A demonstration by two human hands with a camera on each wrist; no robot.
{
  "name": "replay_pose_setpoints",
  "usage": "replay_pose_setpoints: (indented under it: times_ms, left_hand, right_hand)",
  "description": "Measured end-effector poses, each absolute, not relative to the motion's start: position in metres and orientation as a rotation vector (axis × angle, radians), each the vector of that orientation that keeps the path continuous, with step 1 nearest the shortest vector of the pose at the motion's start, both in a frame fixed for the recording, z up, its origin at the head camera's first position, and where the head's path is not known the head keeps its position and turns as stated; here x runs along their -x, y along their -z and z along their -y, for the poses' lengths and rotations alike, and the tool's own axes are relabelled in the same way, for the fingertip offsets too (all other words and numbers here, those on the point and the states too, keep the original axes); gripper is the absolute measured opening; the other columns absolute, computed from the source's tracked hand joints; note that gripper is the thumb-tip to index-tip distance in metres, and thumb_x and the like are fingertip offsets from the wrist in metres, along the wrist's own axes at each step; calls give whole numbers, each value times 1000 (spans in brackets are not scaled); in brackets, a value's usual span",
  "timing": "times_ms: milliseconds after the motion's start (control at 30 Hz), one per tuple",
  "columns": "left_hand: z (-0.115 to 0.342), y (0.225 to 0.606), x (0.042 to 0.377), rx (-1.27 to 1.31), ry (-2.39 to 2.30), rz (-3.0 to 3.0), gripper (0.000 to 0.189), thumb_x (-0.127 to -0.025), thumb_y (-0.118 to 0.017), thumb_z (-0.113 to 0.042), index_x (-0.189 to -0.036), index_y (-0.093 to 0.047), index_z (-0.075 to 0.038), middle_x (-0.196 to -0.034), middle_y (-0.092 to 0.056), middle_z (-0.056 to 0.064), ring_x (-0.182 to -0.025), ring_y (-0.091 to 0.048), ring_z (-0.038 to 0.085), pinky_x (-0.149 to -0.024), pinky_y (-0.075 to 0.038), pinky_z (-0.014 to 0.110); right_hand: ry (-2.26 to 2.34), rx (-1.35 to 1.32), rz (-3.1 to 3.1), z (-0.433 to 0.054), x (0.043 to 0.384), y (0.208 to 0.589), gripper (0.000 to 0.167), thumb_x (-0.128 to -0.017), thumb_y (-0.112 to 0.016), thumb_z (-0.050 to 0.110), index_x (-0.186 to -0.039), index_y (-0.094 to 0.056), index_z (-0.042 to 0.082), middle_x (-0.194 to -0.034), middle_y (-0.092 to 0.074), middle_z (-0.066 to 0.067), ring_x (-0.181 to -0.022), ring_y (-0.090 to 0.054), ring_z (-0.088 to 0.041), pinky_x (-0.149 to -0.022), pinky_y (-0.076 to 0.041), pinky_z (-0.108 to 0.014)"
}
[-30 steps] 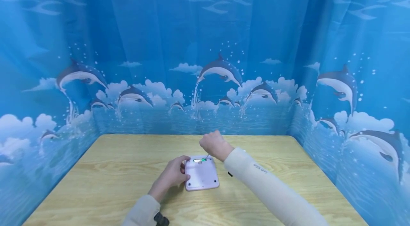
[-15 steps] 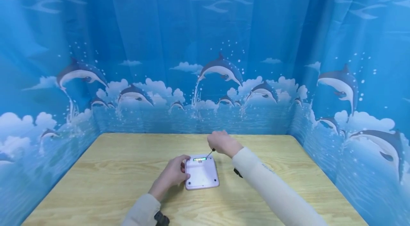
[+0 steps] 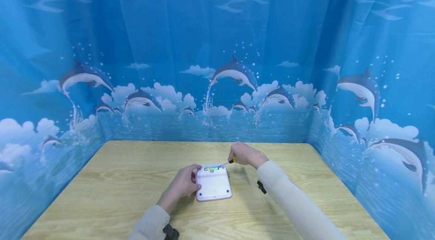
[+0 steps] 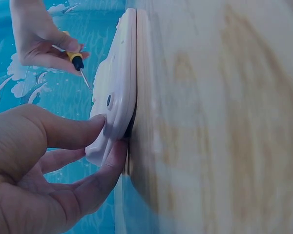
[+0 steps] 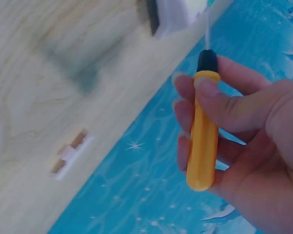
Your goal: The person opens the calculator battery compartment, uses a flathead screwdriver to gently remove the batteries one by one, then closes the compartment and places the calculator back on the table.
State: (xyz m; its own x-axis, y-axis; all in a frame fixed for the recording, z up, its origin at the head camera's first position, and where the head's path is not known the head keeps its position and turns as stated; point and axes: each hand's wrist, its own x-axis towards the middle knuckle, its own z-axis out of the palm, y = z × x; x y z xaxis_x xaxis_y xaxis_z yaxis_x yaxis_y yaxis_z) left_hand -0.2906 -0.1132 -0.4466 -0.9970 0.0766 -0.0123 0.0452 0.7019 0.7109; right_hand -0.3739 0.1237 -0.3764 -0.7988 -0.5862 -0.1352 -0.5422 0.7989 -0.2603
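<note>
- Head view: pale device (image 3: 213, 187) lies on the wood-grain table (image 3: 136, 194), roughly mid-width, its face with the corner feet uppermost. Narrow recess (image 3: 211, 168) near the far edge; green and yellow inside, contents too small to name.
- Same view: left hand (image 3: 182, 182) grips the device's left side. Right hand (image 3: 245, 154), beyond the far right corner, holds a screwdriver (image 3: 233, 160) at a low slant, tip at the recess's right end. Whether it touches the recess wall or what sits inside: cannot tell.
- Left wrist view: thumb (image 4: 75, 129) on the upper face by a dark foot (image 4: 109, 100), a finger at the lower rim next to the table; a firm pinch. Metal tip meets or nearly meets the upper face; contact point hidden.
- Right wrist view: fingers and thumb wrapped round the yellow handle (image 5: 203, 141); shaft runs towards the device, only a corner of which shows. Small white-and-brown piece (image 5: 71, 153) on the table, blurred, purpose unclear.
- Step in hand, my reading: working at the recess with the tip, perhaps prying.
- Next move seems to call for a steady left pinch and light, controlled leverage; a slip could scratch the casing.
</note>
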Motion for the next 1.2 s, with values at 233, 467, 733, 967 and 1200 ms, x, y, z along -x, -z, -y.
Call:
replay_pose_setpoints:
  times_ms: [233, 467, 733, 967, 1200]
  left_hand:
    - [115, 448, 291, -101, -1203, -2851, 67, -80, -83, -2, -143, -58, -8, -100, -64, 7, -84, -58, 17, -75, -54, 32]
    - [116, 449, 292, -87, -1207, -2854, 67, -80, -83, -1, -142, -59, -9, -100, -65, 7, -84, -59, 16, -75, -55, 33]
    - [115, 450, 294, -93, -1206, -2840, 67, -80, -83, -2, -142, -58, -8, -99, -64, 6, -84, -59, 17, -75, -55, 32]
    - [116, 449, 293, -99, -1198, -2838, 67, -81, -83, -2, -143, -58, -8, -99, -64, 6, -85, -59, 17, -76, -55, 33]
    - [116, 450, 293, -111, -1192, -2843, 66, -81, -83, -3, -142, -58, -8, -99, -64, 6, -86, -58, 17, -77, -55, 34]
  right_hand:
    - [306, 920, -2771, -125, 373, 376, 34, -93, -62, -13, -112, -80, 9, -114, -79, -5, -116, -72, -27, -98, -59, -41]
    - [82, 879, -2861, -108, 360, 363, 35, -97, -58, -11, -115, -79, 11, -118, -78, -3, -116, -70, -25, -97, -60, -37]
    - [-303, 877, -2938, -81, 354, 354, 34, -103, -60, 5, -70, -56, 16, -63, -37, 4, -60, -30, -12, -59, -32, -28]
    - [-700, 893, -2913, -55, 350, 350, 15, -102, -62, 11, -102, -76, 16, -91, -75, -1, -80, -69, -15, -88, -61, -37]
    - [-758, 910, -2894, -51, 350, 351, 14, -100, -65, 10, -105, -76, 17, -97, -77, -1, -92, -73, -18, -99, -59, -43]
